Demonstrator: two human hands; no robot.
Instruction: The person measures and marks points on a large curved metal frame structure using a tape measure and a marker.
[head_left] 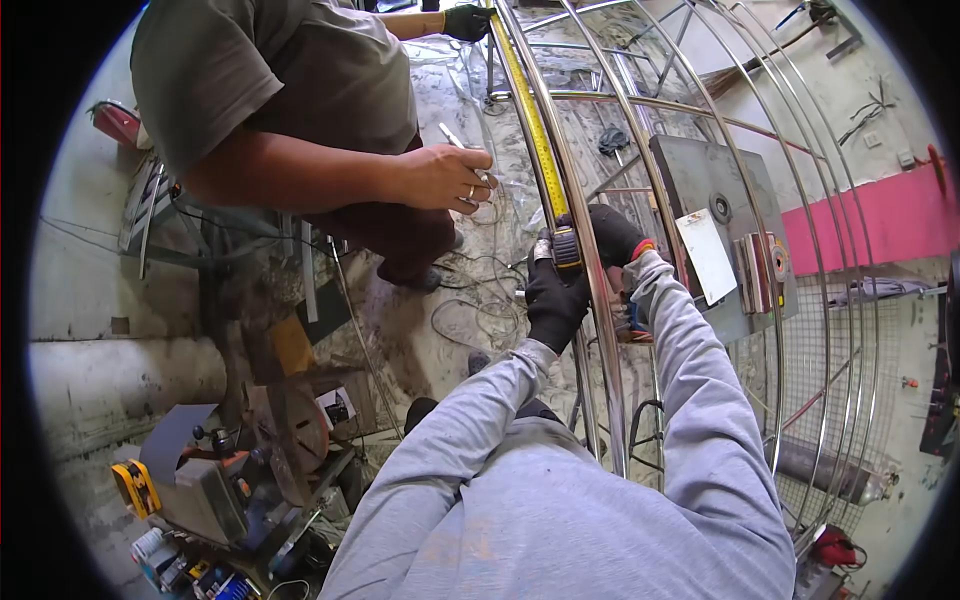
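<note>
My left hand [553, 300], in a black glove, grips the case of a tape measure [565, 245] against a curved steel bar [590, 330]. Its yellow tape [530, 110] runs up along the bar to a co-worker's gloved hand [466, 20] at the far end. My right hand [615, 235], also in a black glove, rests on the bar just beside the tape case. The co-worker's bare hand [445, 178] holds a white marker [452, 137] close to the tape.
The bar belongs to a large frame of curved steel rods [700, 110]. A grey plate [715, 215] with a white sheet lies under the frame. Cables cross the floor [470, 300]. Tools and a chop saw [200, 480] stand at lower left.
</note>
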